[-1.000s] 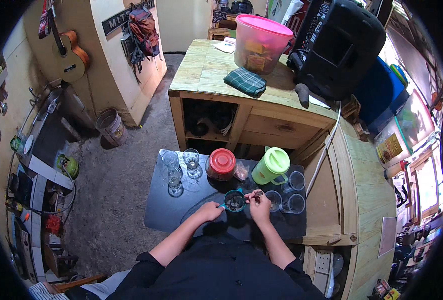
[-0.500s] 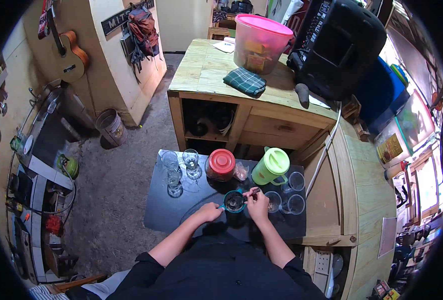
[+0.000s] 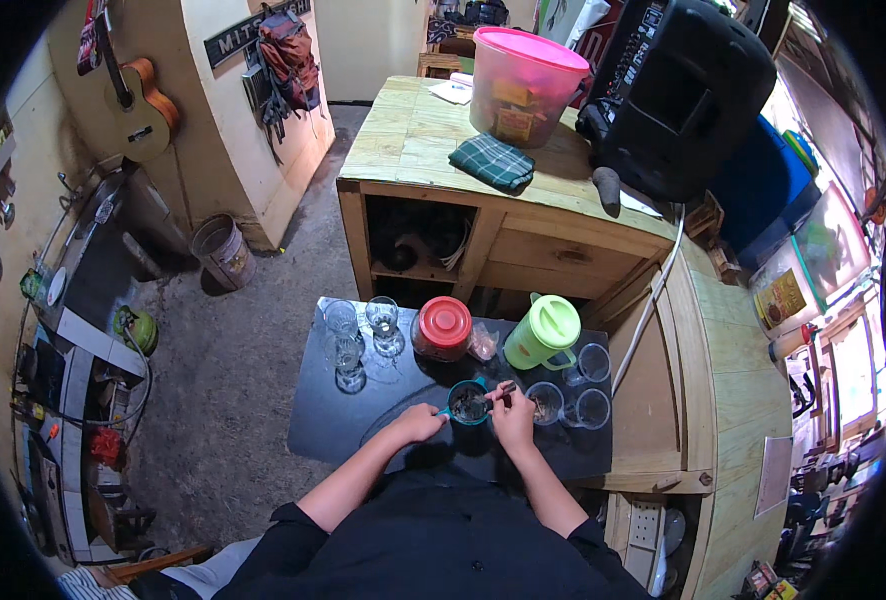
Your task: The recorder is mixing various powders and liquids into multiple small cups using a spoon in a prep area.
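Observation:
In my left hand (image 3: 421, 424) is the handle of a small round teal vessel (image 3: 469, 386), its fingers closed on it. Dark matter lies inside; whether the vessel is a cup or a strainer I cannot tell. My right hand (image 3: 512, 418) grips a thin utensil with a dark handle (image 3: 506, 394), its lower end down in the vessel. Just right of that hand stands a clear cup (image 3: 545, 402) with something at its bottom. Two more clear cups, one behind (image 3: 593, 362) and one in front (image 3: 592, 408), stand farther right.
A red-lidded jar (image 3: 443, 326), a small clear bag (image 3: 482, 342) and a light-green pitcher (image 3: 543, 335) line the dark table's (image 3: 328, 425) far side. Several clear glasses (image 3: 383, 320) stand at its left. Beyond is a wooden counter (image 3: 403, 135) with a pink-lidded tub (image 3: 523, 95) and black speaker (image 3: 688, 95).
My right hand and the utensil have shifted slightly at the teal vessel's right side. My left hand keeps its hold on the handle.

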{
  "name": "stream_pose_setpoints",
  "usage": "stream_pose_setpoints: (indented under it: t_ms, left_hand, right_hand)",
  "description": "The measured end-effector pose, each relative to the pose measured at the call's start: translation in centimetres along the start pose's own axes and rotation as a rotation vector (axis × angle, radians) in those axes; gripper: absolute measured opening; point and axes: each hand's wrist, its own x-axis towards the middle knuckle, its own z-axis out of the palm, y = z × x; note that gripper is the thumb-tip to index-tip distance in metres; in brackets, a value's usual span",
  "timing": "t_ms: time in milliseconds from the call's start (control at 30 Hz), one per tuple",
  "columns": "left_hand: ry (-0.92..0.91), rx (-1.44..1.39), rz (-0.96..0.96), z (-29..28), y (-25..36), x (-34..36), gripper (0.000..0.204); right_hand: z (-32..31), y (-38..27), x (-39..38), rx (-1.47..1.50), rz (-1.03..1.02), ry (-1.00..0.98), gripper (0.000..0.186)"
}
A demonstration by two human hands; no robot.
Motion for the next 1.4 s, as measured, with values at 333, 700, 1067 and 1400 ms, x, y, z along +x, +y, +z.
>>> stream_pose_setpoints:
  t_ms: [333, 700, 1067, 1400]
  left_hand:
    - [-0.054, -0.031, -0.030, -0.2, 0.0, 0.1, 0.044]
    - [0.083, 0.015, 0.105, 0.6, -0.9, 0.7, 0.043]
    - [0.098, 0.026, 0.133, 0.6, -0.7, 0.7, 0.042]
    - [0.105, -0.018, 0.142, 1.1, -1.6, 1.3, 0.042]
  right_hand:
    - [-1.1, -3.2, 0.6, -0.078, -0.157, -0.224, 0.010]
    - [-2.9, -3.4, 1.4, -0.258, -0.518, -0.478, 0.026]
    - [-1.4, 1.1, -0.1, -0.060, 0.040, -0.036, 0.009]
    - [-0.2, 0.7, 0.2, 0.188, 0.073, 0.045, 0.010]
